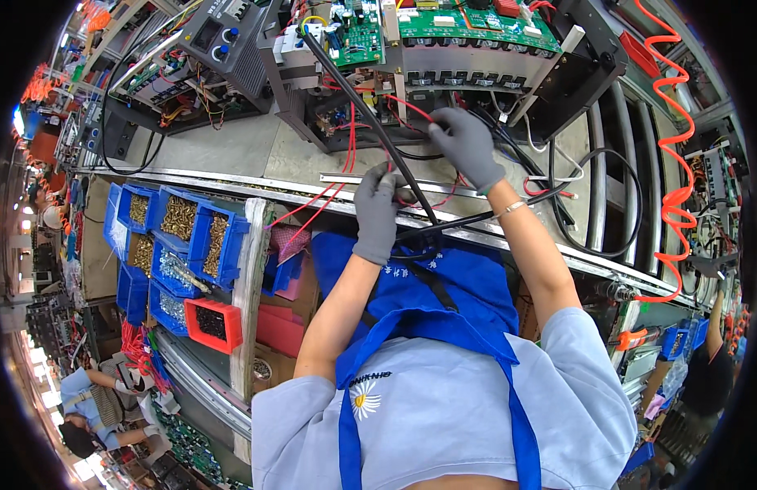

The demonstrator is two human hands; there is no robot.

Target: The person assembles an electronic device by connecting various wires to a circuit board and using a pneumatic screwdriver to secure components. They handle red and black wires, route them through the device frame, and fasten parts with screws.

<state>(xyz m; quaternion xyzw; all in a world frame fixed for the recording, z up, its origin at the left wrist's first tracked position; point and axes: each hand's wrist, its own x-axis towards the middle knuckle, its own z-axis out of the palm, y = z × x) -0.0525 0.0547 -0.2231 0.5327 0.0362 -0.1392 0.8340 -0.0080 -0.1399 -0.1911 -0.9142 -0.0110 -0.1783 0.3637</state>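
Both hands wear grey gloves in front of an open dark-framed electrical unit (338, 147) with green circuit boards (476, 31) on top. My right hand (468, 149) is closed, with a red wire (409, 104) from the unit pinched at its fingertips. Lower and to the left, my left hand (376, 212) is closed too, its fingertips together on a thin red wire, partly hidden by the fingers. A thick black cable (370, 118) slants down from the unit past my left hand. Two more red wires (350, 155) hang to the left of that hand.
Blue bins (173, 265) of small metal parts and a red bin (214, 324) stand at the left. Another opened unit (219, 61) sits at the back left. Metal rollers (625, 175), loose black cable and a coiled orange hose (676, 147) are on the right. Other people work at lower left.
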